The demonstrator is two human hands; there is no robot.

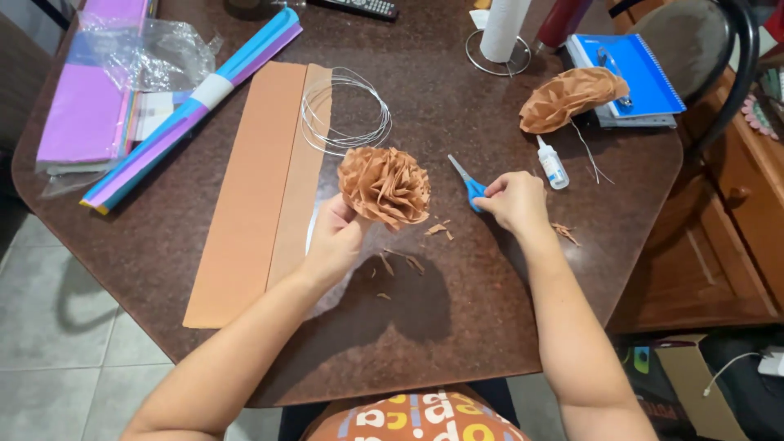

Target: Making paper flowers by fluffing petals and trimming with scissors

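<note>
Left hand [333, 238] pinches the base of a fluffed brown tissue-paper flower [384, 186], lifting it above the dark table [457, 327], forearm angled up from the near edge. Right of the flower, the right hand [514, 201] rests closed on the blue-handled scissors [469, 184]. Judging by the open petals and the trimmings [400, 263] below the flower, shaping looks mostly done. A second paper flower [572, 96] lies far right; brown paper strips [260, 188] and a wire coil [345, 110] remain left.
</note>
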